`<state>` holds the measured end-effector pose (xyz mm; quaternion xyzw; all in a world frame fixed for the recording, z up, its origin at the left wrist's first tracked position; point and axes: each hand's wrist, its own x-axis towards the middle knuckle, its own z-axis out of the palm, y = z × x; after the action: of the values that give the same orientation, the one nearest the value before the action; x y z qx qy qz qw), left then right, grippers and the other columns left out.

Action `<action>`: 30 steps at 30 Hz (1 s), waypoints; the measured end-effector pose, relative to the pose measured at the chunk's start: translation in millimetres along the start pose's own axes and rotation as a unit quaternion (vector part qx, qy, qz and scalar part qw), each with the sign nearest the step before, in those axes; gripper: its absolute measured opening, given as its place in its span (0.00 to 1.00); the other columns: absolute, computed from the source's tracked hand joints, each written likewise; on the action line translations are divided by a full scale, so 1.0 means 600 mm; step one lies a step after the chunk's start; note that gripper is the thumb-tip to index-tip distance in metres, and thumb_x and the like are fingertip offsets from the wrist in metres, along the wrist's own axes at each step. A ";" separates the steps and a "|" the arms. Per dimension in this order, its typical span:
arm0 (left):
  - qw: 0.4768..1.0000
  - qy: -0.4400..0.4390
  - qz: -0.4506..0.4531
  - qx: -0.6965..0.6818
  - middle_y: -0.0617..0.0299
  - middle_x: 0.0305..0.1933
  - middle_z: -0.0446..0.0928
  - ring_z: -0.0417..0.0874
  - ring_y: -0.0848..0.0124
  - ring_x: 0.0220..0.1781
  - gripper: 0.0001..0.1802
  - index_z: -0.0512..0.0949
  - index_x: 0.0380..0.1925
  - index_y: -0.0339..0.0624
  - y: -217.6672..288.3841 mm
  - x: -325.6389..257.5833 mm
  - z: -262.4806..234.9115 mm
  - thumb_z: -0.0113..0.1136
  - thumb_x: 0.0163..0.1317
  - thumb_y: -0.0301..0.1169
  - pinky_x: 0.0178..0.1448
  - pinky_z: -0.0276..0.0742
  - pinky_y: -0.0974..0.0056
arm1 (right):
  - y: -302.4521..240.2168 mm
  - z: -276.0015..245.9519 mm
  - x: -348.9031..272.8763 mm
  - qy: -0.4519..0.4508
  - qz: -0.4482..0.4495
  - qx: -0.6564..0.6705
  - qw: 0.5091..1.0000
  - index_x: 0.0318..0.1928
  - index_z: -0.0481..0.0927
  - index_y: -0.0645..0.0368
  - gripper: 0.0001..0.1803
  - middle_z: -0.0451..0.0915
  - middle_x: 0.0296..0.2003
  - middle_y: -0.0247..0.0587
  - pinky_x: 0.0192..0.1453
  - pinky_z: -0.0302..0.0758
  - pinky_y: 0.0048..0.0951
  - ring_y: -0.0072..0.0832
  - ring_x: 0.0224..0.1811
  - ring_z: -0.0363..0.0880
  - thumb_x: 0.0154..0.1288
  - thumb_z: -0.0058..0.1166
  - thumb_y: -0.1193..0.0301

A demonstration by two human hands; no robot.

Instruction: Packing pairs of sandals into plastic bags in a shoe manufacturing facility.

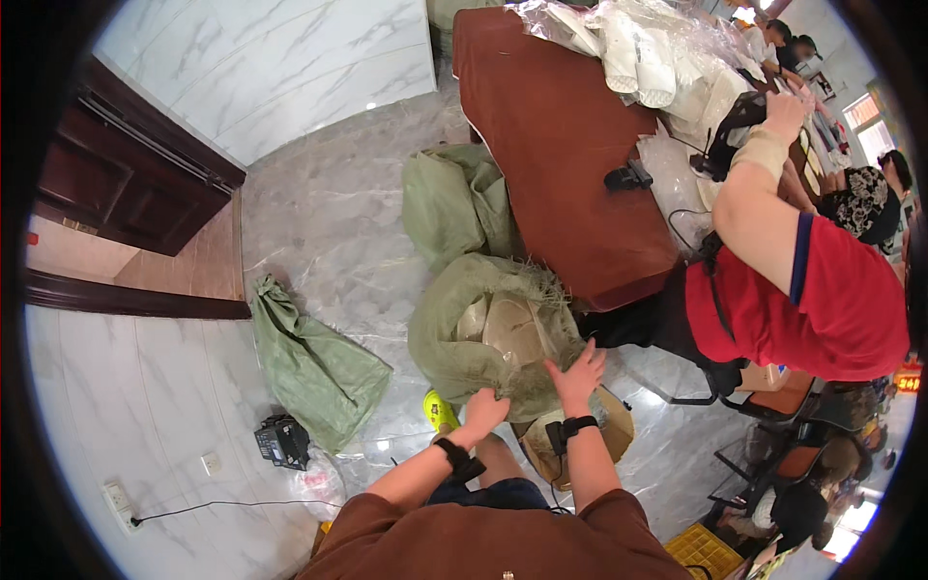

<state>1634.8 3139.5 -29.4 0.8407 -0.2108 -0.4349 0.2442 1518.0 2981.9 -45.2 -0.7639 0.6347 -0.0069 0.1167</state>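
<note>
In front of me stands a green woven sack with its mouth gaping and its rim frayed. Pale, rounded pieces in clear plastic show inside it. My left hand is closed on the near edge of the sack. At the near right of the rim, my right hand has its fingers spread, with the thumb reaching toward the sack's edge; whether it touches cannot be made out. Each of my wrists wears a black strap with a small device. Beneath my right forearm is an open cardboard box, partly hidden.
A second green sack stands behind, against the brown-covered table with plastic-wrapped white pieces. Another green sack lies left, beside a black device. A person in red works close on my right. A yellow crate is at lower right.
</note>
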 end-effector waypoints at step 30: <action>0.624 -0.229 -0.141 -0.734 0.60 0.45 0.76 0.74 0.70 0.45 0.14 0.74 0.45 0.35 -0.167 0.038 -0.033 0.54 0.68 0.35 0.49 0.72 0.62 | -0.128 0.013 -0.227 -0.198 -0.408 0.128 0.882 0.68 0.62 0.58 0.44 0.63 0.68 0.49 0.72 0.54 0.53 0.47 0.70 0.59 0.55 0.66 0.56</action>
<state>1677.7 3210.2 -93.1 0.2753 0.2506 -0.6532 0.6593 1567.0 3128.4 -19.8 -0.9192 0.2238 0.0169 0.3234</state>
